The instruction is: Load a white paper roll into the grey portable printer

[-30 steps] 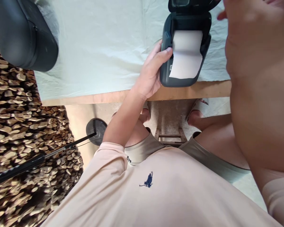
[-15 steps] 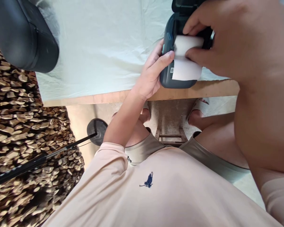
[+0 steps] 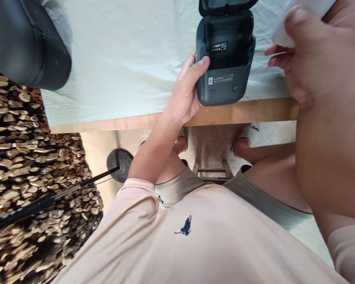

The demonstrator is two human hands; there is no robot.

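Note:
A dark grey label printer stands at the near edge of the table, its lid flipped open and its paper bay empty. My left hand grips the printer's left side, thumb on its top edge. Raised close to the camera at the upper right, my right hand holds a white paper roll, clear of the printer.
A pale green cloth covers the tabletop. A large black cylinder sits at the upper left corner. Below the table are my legs, a wooden stool frame, a black stand base with a pole, and a patterned rug.
My right hand reached into the printer, took the white paper roll out and lifted it up to the right. The bay now shows empty. My left hand kept hold of the printer.

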